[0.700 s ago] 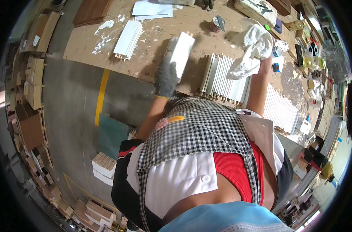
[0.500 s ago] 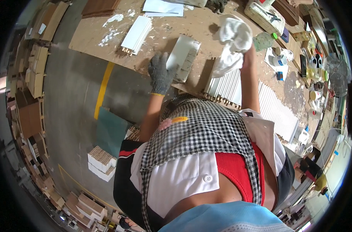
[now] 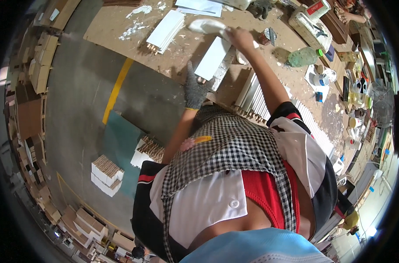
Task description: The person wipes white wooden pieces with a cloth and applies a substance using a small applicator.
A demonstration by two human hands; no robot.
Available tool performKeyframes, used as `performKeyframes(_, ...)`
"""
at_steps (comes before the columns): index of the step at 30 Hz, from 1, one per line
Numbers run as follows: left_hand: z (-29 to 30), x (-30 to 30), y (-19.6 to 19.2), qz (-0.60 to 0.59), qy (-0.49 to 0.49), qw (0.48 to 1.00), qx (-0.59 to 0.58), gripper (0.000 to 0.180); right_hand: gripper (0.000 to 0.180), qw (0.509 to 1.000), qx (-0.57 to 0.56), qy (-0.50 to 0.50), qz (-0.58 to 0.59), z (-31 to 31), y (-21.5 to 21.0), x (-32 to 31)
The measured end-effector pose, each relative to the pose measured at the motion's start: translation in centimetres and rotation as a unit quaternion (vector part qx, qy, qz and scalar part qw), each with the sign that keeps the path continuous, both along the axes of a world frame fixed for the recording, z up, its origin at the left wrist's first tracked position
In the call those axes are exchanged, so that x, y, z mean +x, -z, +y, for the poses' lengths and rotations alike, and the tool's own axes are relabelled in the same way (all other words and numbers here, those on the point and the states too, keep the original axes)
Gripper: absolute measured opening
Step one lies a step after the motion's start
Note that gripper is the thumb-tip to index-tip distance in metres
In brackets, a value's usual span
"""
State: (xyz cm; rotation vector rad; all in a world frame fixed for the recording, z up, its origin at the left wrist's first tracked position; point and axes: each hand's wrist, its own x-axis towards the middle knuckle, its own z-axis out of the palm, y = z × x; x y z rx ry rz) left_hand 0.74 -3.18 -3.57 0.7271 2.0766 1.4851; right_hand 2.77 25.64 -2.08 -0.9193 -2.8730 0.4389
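1. One white board point(image 3: 211, 58), lying over a mottled block point(image 3: 224, 70) on the brown workbench point(image 3: 116, 37).
2. Around its near end, the grey-gloved left hand point(image 3: 196, 91), fingers spread to either side; firmness of contact impossible to tell.
3. Near its far end, the bare right hand point(image 3: 240, 39), fingers closed on a white cloth point(image 3: 204, 26).

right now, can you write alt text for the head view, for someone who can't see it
A gloved left hand is at the near end of a white panel over a paint-marked workbench; the bare right hand grips a white cloth near the far end. A white stack lies left, a row of white pieces right.
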Motion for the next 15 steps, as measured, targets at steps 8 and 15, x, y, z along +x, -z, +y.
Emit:
performKeyframes(8,-0.8,-0.9,4.7,-0.219,-0.022,0.953,0.208,0.067,0.039,0.928,0.012,-0.313,0.203,-14.6,-2.7,5.4)
performKeyframes(15,0.3,-0.2,-0.8,0.099,-0.070,0.987,0.105,0.091,0.034,0.985,-0.073,0.038,0.153,-1.7,0.4,2.5)
